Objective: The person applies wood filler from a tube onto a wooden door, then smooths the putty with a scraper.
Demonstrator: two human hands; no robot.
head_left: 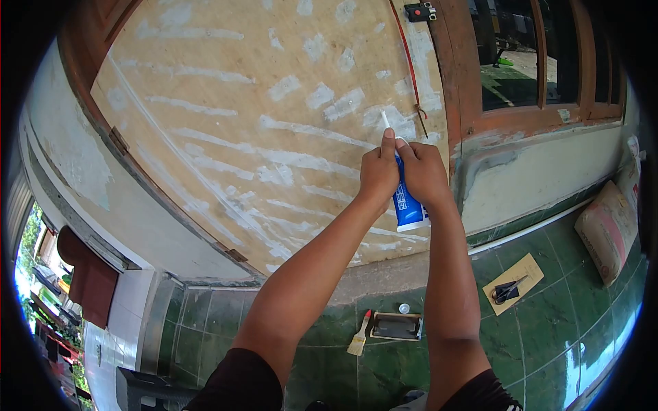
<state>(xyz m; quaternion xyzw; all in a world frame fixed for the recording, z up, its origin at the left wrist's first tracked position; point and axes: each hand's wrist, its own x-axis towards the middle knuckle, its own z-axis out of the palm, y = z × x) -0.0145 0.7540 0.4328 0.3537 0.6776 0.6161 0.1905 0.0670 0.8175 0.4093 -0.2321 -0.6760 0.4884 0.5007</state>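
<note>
A blue-and-white squeeze tube [409, 209] is held out in front of me with its white nozzle pointing up toward the door. My left hand [379, 170] is closed around its left side near the neck, thumb raised along the nozzle. From the right, my right hand [425, 170] grips the same tube, thumb pressed at its upper end. Behind both hands is a plywood door panel [240, 130] with many white smeared streaks and patches. The nozzle tip overlaps one broad white patch [404, 125] near the door's right side.
A brush [359, 333], a dark rectangular tray-like tool [397, 327] and a small white cap [404, 308] lie on the green tiled floor. Scissors [515, 288] rest on a tan sheet [534, 270] at right. A sack [606, 233] leans by the wall. A lock [419, 12] is mounted top right.
</note>
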